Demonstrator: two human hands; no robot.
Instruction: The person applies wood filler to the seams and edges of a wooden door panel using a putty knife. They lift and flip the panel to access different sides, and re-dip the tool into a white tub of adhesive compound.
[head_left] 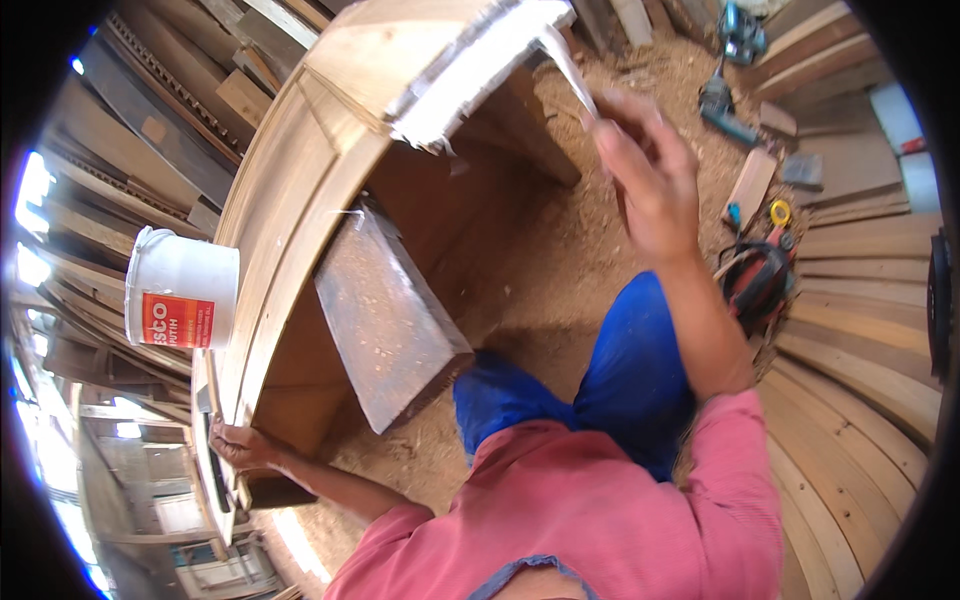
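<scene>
In my raised right hand (650, 165), a thin white strip (568, 68) is pinched between thumb and fingers. Its far tip meets the white-coated end (480, 70) of a large wooden piece (300, 200) with a curved rim. Whether the strip is a smeared stick or a peeling sheet, I cannot tell. My left hand (243, 446) is low at the left, its fingers closed round the wooden piece's edge. Just above it a thin stick (212, 382) stands up. A white plastic bucket (182, 270) with a red label sits on the piece's left side.
A dusty wooden board (385, 310) juts from the piece toward my knees. Sawdust covers the ground (540, 265). Power tools (728, 110), a yellow tape roll (780, 212) and a red-and-black machine (757, 280) lie at the right, beside stacked planks (860, 330). More timber leans at the left.
</scene>
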